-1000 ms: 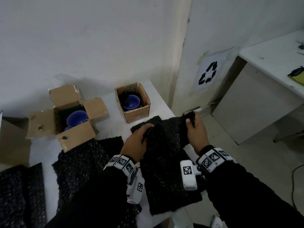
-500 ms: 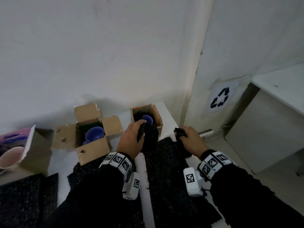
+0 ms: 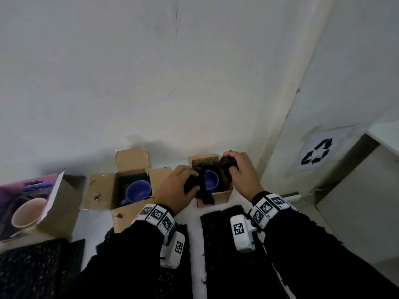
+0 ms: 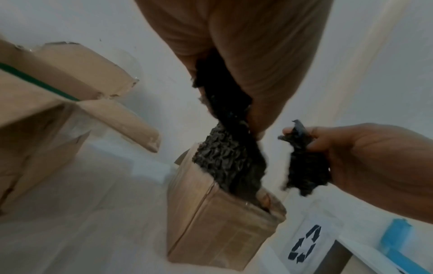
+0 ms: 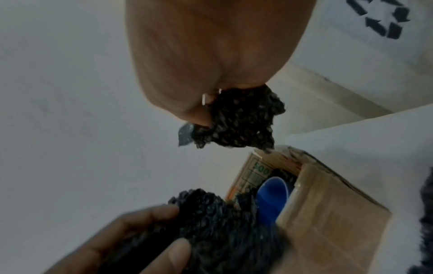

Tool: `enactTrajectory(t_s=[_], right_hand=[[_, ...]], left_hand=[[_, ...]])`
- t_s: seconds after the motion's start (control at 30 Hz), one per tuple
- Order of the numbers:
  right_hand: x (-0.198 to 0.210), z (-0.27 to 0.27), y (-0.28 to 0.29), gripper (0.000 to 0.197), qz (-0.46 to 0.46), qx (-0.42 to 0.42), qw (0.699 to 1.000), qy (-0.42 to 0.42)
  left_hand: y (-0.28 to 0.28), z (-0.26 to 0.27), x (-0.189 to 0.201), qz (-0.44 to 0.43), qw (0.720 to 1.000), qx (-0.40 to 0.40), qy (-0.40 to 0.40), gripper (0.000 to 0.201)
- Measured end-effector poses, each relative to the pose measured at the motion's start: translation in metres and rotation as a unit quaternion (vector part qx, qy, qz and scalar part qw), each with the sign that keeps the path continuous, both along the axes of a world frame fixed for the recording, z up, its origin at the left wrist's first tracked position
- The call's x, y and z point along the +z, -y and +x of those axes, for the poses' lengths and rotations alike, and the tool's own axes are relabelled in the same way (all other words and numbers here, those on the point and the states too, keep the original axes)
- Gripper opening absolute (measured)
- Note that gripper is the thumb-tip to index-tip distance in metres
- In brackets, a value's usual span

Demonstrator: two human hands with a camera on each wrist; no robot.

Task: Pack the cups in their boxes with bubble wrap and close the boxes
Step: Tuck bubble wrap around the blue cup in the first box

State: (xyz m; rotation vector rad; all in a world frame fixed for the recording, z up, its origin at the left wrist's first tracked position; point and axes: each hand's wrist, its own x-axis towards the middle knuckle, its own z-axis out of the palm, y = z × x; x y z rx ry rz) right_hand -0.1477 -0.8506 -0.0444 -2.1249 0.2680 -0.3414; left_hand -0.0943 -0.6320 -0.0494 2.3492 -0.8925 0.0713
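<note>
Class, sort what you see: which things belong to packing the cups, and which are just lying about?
Job in hand:
- small box
- blue cup
- black bubble wrap, gripped by left hand and right hand
- open box, second blue cup

Lying about:
- recycling sign
- white cabinet

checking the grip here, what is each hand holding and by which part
Each hand holds black bubble wrap: the left hand grips a bunched piece, the right hand a bunched wad, over the small box.
</note>
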Motion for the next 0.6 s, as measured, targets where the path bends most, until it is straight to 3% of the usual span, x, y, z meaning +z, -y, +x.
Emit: enactTrajectory(t_s=[0.13,0.23,0.3,0.4,0.47,0.53,0.6], right_hand=[[-0.020,0.015,0.001,0.040,-0.136,0.089,0.986,-0.027],[-0.038,0.019,0.003,0.024,-0.318,0.145,0.936,-0.037],[-0.044,0.017,0.006,0.015,-0.387,0.155,0.908,-0.031],[-0.053,0.010,0.011,0.024,-0.439,0.194,0.877,-0.024],[-0.059,0.011,0.012,0.027,-0.466,0.213,0.858,-0.024],[-0.060,0.014,0.008,0.028,-0.470,0.205,0.858,-0.025],[-0.056,0.017,0.007,0.026,-0.468,0.168,0.868,-0.020]], left_hand=[[-0.003,0.008,-0.024,0.069,0.997,-0.025,-0.038,0.051],[-0.006,0.011,-0.038,0.084,0.994,-0.036,-0.059,0.044],[-0.007,0.013,-0.043,0.079,0.995,-0.037,-0.057,0.040],[-0.006,0.013,-0.045,0.076,0.996,-0.034,-0.010,0.037],[-0.006,0.013,-0.046,0.094,0.994,-0.036,0.039,0.056],[-0.006,0.015,-0.048,0.098,0.993,-0.036,0.048,0.064],[-0.005,0.016,-0.050,0.099,0.994,-0.035,0.028,0.053]])
